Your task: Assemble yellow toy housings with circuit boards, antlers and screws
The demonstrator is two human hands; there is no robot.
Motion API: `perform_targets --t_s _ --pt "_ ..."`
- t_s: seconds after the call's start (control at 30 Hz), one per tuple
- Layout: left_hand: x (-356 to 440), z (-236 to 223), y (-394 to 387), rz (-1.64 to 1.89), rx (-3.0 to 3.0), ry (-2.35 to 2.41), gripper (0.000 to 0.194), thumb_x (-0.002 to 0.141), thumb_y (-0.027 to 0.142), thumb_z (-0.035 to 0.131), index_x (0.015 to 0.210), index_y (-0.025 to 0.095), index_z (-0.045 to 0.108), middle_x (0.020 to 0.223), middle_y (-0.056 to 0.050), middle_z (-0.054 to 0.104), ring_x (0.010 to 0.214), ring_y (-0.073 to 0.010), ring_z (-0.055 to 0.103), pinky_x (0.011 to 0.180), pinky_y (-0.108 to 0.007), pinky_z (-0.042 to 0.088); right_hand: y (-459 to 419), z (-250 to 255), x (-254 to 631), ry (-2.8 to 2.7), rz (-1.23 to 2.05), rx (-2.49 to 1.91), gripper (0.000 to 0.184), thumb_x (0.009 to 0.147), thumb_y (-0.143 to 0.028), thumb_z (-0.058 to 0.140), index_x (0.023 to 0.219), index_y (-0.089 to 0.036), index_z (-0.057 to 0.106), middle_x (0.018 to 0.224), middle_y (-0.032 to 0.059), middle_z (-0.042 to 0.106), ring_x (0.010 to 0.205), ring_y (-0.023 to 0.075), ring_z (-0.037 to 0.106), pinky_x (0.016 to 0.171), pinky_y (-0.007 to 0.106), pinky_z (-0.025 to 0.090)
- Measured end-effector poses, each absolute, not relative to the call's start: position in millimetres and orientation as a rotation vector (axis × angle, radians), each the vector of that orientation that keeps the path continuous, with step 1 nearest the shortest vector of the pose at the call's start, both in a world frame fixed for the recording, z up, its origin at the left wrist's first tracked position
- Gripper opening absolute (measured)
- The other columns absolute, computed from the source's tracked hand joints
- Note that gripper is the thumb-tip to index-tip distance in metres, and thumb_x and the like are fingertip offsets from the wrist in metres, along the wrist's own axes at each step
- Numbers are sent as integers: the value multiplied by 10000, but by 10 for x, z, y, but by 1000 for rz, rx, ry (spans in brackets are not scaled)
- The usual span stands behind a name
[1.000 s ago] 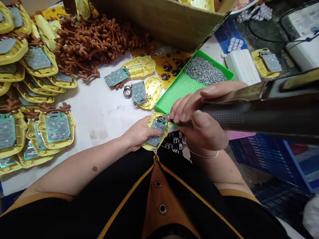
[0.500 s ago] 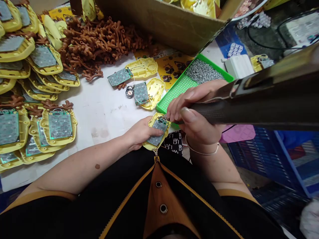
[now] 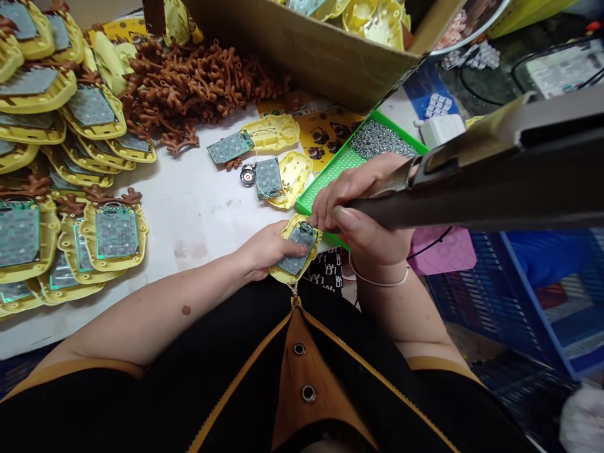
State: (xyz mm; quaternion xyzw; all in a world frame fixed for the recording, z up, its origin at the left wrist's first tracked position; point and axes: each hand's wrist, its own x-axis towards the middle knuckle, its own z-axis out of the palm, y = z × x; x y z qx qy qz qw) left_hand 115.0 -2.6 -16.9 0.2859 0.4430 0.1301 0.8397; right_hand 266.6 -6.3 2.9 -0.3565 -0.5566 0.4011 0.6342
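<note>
1. White table (image 3: pixel 189 207) lay beneath green tray (image 3: pixel 330 178).
2. Left hand (image 3: pixel 271 250) gripped the yellow shell (image 3: pixel 294 267) near the person's front.
3. Right hand (image 3: pixel 363 211) clasped a dark tool (image 3: pixel 453 195), its tip at the shell.

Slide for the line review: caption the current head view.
Left hand steadies a yellow shell; right hand guides a dark driver onto it.

And here on the black patterned fabric (image 3: pixel 325 270), white capitals repeat, an R apparently among them, but the full lettering won't resolve. Over on the yellow printed sheet (image 3: pixel 333 129), there's small dark print beside the pictures, too blurred to read. No brand or number comes through clearly.
</note>
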Motion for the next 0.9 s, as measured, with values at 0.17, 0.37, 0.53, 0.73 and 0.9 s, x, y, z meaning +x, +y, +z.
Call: perform_targets --t_s 0.17,0.37,0.53,0.73,0.9 --pt "1141 -177 -11 281 603 913 360 585 38 722 909 147 611 756 -2 665 646 -139 620 661 -287 499 -63 121 2654 -1265 775 -559 236 826 -281 716 1059 -299 690 570 -73 490 438 116 516 376 275 414" --pt "1115 -159 -2 254 586 943 340 602 75 765 897 149 613 778 -30 685 628 -145 627 637 -298 520 -156 112 2952 -1178 538 -707 230 791 -390 760 983 -350 640 586 -74 449 403 114 445 436 321 457" --pt "1121 -142 5 248 593 972 365 596 76 777 902 147 592 772 -29 682 619 -146 632 624 -293 522 -214 -24 3046 -1076 471 -824 239 778 -396 767 952 -317 621 557 -74 426 392 108 432 380 286 395" --pt "1130 -121 6 244 600 992 396 592 91 797 928 143 592 790 -32 685 631 -152 638 621 -298 532 -158 -141 3064 -1038 454 -822 198 759 -384 765 912 -318 658 590 -64 433 404 105 436 370 275 409" --pt "1136 -116 5 247 587 991 404 591 84 800 937 137 598 816 -37 693 647 -146 640 639 -298 544 -123 -174 3080 -1077 458 -820 193 787 -389 751 947 -337 656 598 -71 446 397 89 435 362 248 415"
